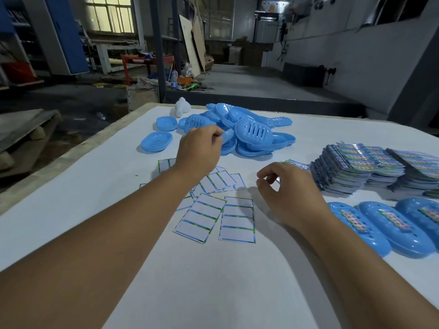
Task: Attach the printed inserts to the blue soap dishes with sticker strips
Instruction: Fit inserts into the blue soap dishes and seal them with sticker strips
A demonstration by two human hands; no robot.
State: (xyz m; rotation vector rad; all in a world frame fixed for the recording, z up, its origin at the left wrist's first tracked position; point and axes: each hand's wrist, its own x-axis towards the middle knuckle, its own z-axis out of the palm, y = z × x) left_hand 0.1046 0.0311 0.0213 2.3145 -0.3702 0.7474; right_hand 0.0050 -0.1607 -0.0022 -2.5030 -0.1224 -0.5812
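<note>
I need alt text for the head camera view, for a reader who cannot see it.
A person's left hand reaches into a pile of blue soap dishes on a white table, while the right hand hovers above scattered sticker sheets. Stacked printed inserts and finished dishes lie right.

blue soap dishes (247, 129), green/blue-edged wht sticker sheets (237, 219)

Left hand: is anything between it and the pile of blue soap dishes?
Nothing visible. The left hand is already at the near edge of the pile of blue oval plastic soap dishes, its fingers curled onto one dish. The white sticker sheets lie flat below the forearm.
</note>
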